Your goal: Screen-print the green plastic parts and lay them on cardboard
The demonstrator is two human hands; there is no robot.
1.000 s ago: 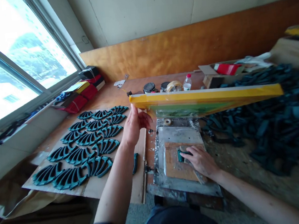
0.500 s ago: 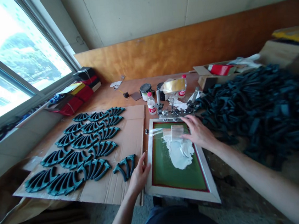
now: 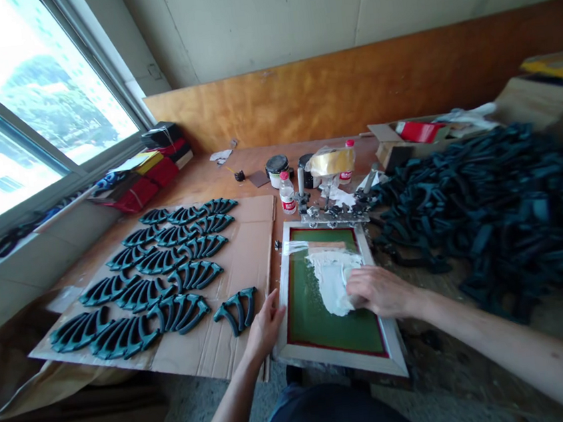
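A screen-printing frame [image 3: 345, 360] with a green mesh lies flat in front of me, with thick white ink [image 3: 332, 285] spread over its middle and upper part. My left hand [image 3: 266, 325] grips the left rim of this frame, thumb on top. Over the right side of the mesh, my right hand [image 3: 378, 290] is closed on a pale scraper [image 3: 347, 275], mostly hidden by the fingers, at the ink's right edge. Beside my left hand, a single dark ribbed plastic part [image 3: 238, 311] lies on the cardboard sheet [image 3: 249, 241].
Rows of dark plastic parts [image 3: 142, 291] cover the cardboard's left side. A metal hinge clamp [image 3: 335, 215] holds the frame's far end. Behind it stand a bottle [image 3: 287, 197] and an ink tub [image 3: 276, 173]. A large heap of dark parts [image 3: 493, 215] lies at right.
My right hand has come down and toward me over the ink, its fingers now closed; the scraper has moved with it. The left hand stays at the frame's left rim.
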